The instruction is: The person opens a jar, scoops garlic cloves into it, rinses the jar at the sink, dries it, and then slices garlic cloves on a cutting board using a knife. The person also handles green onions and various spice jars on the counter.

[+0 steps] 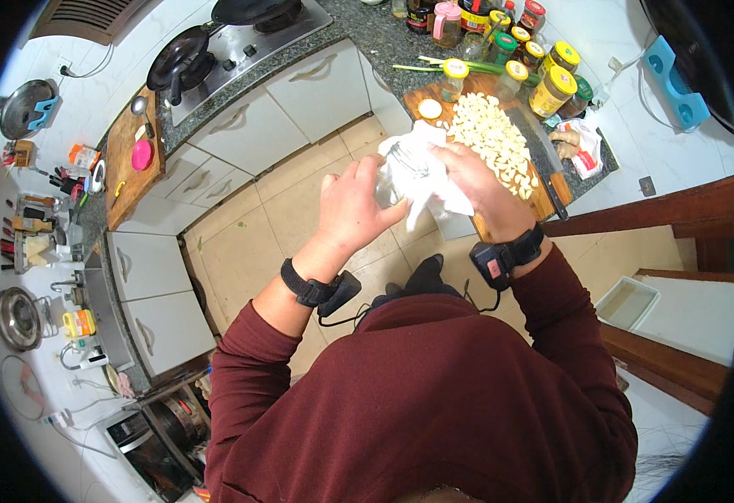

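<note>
Between both hands, in front of me, is a crumpled white tissue or cloth (pixel 422 170), partly around what looks like a clear glass jar. My left hand (pixel 355 200) grips its left side, and my right hand (pixel 467 176) holds its right side. Just beyond lies a wooden cutting board (pixel 417 97) with a pile of peeled garlic cloves (pixel 489 138). A jar lid (pixel 430 109) rests on the board, close to a glass jar with a yellow lid (pixel 454 80). A cleaver (pixel 540 148) lies right of the garlic.
Green onions (pixel 467 65), several sauce jars (pixel 553 91) and ginger (pixel 567 143) surround the board. Leftward are a gas stove (pixel 241 56) with a wok (pixel 178 60), and another wooden board (pixel 129 135) holding a ladle and a pink dish.
</note>
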{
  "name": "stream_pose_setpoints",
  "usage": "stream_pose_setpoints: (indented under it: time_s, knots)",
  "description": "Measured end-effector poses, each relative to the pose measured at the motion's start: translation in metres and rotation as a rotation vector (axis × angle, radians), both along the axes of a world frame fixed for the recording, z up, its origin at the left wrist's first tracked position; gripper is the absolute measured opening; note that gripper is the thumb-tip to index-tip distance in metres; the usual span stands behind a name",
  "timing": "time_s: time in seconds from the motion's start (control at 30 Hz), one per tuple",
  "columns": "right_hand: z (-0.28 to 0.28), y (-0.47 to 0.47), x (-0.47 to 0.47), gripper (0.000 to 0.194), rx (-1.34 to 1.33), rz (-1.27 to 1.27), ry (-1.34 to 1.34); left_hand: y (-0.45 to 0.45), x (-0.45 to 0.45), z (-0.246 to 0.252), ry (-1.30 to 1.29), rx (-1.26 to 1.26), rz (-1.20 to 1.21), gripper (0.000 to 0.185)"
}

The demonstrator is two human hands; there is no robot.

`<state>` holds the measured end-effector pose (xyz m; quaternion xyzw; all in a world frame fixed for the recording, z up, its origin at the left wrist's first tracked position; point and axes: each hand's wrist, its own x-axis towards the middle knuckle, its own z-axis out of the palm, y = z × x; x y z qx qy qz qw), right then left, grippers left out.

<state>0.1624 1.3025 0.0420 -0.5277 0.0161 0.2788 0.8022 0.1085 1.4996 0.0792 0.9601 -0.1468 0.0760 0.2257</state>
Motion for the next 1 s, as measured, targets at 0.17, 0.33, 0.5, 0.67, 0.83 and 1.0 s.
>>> stream_pose_setpoints:
  time_s: [0.17, 0.33, 0.5, 0.67, 0.83, 1.0]
  knots:
    - [-0.001, 0.018, -0.025, 0.031, 0.181, -0.096, 0.026, -0.002, 0.006, -0.003, 0.089, 0.019, 0.088, 0.056]
    - [0.020, 0.008, -0.045, 0.024, 0.205, -0.249, -0.170, 0.011, 0.014, 0.001, 0.552, -0.655, 0.090, 0.049]
    - [0.041, -0.015, -0.039, 0.025, 0.116, -0.251, -0.187, 0.018, 0.001, 0.010, 1.027, -1.320, -0.156, 0.049]
    - [0.039, -0.013, -0.049, 0.025, -0.055, -0.191, -0.510, 0.017, -0.002, 0.018, 1.173, -1.418, -0.314, 0.047]
    - [0.034, -0.011, -0.051, 0.026, -0.267, 0.004, -0.809, 0.014, -0.005, 0.018, 1.401, -1.403, -0.414, 0.054]
    - [0.031, 0.001, -0.059, 0.028, -0.223, -0.035, -0.969, 0.011, -0.005, 0.018, 1.432, -1.173, -0.386, 0.046]
